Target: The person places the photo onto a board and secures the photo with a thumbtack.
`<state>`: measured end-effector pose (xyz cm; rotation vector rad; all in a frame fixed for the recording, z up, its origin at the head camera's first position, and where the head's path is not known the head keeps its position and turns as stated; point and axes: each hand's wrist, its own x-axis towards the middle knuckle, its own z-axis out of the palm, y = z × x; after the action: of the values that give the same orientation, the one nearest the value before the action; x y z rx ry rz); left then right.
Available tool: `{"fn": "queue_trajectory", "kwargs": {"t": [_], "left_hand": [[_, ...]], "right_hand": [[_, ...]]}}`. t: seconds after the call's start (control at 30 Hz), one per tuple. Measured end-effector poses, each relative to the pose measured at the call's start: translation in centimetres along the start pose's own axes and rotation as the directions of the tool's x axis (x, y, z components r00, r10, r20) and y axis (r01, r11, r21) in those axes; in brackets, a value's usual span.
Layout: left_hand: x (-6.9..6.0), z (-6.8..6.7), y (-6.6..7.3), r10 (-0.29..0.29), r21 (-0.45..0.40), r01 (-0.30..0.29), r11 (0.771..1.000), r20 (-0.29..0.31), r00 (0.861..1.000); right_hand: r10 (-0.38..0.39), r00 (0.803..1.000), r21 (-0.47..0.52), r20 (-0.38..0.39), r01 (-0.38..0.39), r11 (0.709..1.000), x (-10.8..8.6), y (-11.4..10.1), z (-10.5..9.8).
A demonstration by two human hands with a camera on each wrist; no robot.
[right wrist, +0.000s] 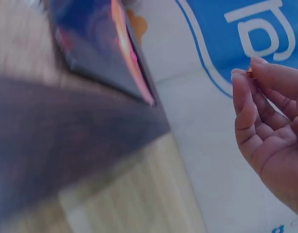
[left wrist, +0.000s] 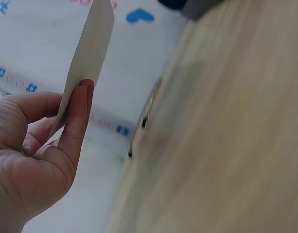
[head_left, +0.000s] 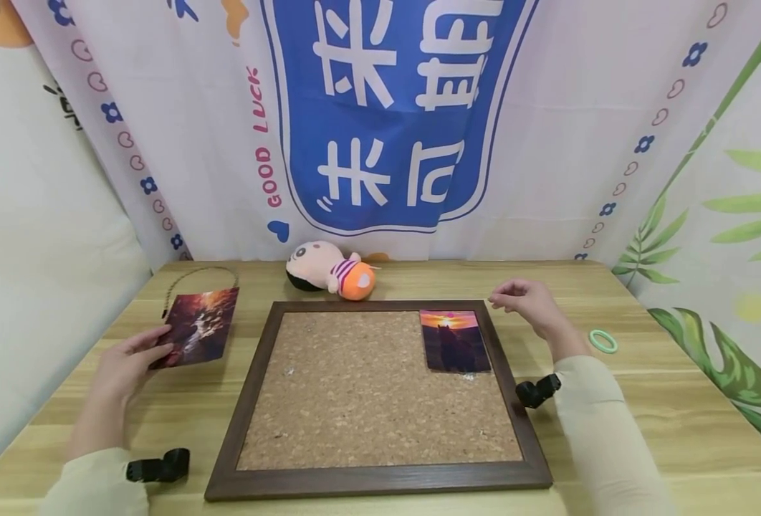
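My left hand [head_left: 122, 365] pinches a photo print [head_left: 203, 326] of a stream among red leaves, raised left of the corkboard [head_left: 355, 408]. In the left wrist view the print's pale back [left wrist: 92, 48] shows between thumb and fingers. My right hand [head_left: 532, 308] hovers just outside the board's upper right corner. Between its thumb and forefinger it pinches a tiny copper-coloured tack [right wrist: 250, 72], mostly covered by the fingertips. A sunset photo [head_left: 454, 351] lies in the board's upper right corner; whether it is pinned cannot be told.
Behind the board lies a plush doll [head_left: 332, 271]. To the right is a green ring [head_left: 602, 341]. A thin dark chain [head_left: 190, 272] curves behind the held print. Small shiny spots [head_left: 290, 371] dot the cork. A printed curtain [head_left: 535, 208] hangs at the table's back edge.
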<state>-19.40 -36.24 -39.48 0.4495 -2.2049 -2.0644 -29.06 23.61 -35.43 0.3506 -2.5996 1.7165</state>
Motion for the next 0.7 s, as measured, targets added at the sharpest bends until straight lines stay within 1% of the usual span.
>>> {"fn": "queue_trajectory", "kwargs": {"t": [0.03, 0.07, 0.13, 0.17, 0.2, 0.27, 0.3, 0.37, 0.43, 0.5, 0.53, 0.63, 0.7], "left_hand": [[0.4, 0.3, -0.2, 0.011, -0.058, -0.010, 0.998, 0.014, 1.000], [0.6, 0.6, -0.3, 0.017, -0.098, -0.014, 0.995, 0.028, 0.999], [0.8, 1.5, -0.1, 0.041, -0.135, -0.032, 0.990, 0.062, 0.997], [0.7, 2.1, 0.1, 0.054, -0.132, -0.043, 0.990, 0.074, 0.996], [0.4, 2.7, 0.5, 0.068, -0.111, -0.058, 0.992, 0.092, 0.993], [-0.6, 4.0, 1.9, 0.085, -0.064, -0.077, 0.995, 0.131, 0.988], [-1.1, 4.7, 2.5, 0.100, -0.063, -0.091, 0.994, 0.154, 0.983], [-2.0, 5.9, 3.6, 0.111, -0.016, -0.109, 0.994, 0.188, 0.976], [-2.5, 7.0, 4.6, 0.109, 0.021, -0.116, 0.993, 0.217, 0.970], [-2.6, 7.8, 4.9, 0.110, 0.049, -0.125, 0.991, 0.237, 0.965], [-2.6, 8.1, 5.0, 0.113, 0.086, -0.137, 0.987, 0.243, 0.963], [-2.4, 9.3, 4.8, 0.135, 0.129, -0.175, 0.976, 0.272, 0.953], [-2.3, 10.0, 4.6, 0.142, 0.172, -0.196, 0.966, 0.284, 0.948]], "right_hand": [[-0.006, 1.000, 0.001, 0.005, 0.006, 1.000, 0.2, -0.3, 0.3], [-0.010, 1.000, 0.005, 0.008, 0.010, 1.000, 0.3, -0.5, 0.6], [-0.015, 1.000, 0.012, 0.021, 0.015, 1.000, 0.6, -1.1, 1.2], [-0.018, 0.999, 0.020, 0.031, 0.018, 1.000, 0.8, -1.5, 1.6], [-0.019, 0.999, 0.029, 0.041, 0.018, 0.999, 0.9, -1.8, 1.9], [-0.019, 0.998, 0.049, 0.061, 0.016, 0.999, 1.2, -2.4, 2.5], [-0.017, 0.997, 0.055, 0.076, 0.013, 0.998, 1.3, -2.7, 2.8], [-0.014, 0.995, 0.064, 0.099, 0.007, 0.998, 1.5, -3.2, 3.4], [-0.009, 0.992, 0.069, 0.123, 0.000, 0.998, 1.7, -3.6, 4.0], [-0.015, 0.989, 0.079, 0.144, 0.003, 0.997, 1.9, -3.8, 4.7], [-0.016, 0.989, 0.090, 0.149, 0.003, 0.996, 2.0, -4.0, 5.1], [-0.027, 0.985, 0.114, 0.168, 0.008, 0.993, 2.1, -4.4, 6.3], [-0.026, 0.983, 0.123, 0.182, 0.003, 0.992, 2.2, -4.5, 7.1]]}}
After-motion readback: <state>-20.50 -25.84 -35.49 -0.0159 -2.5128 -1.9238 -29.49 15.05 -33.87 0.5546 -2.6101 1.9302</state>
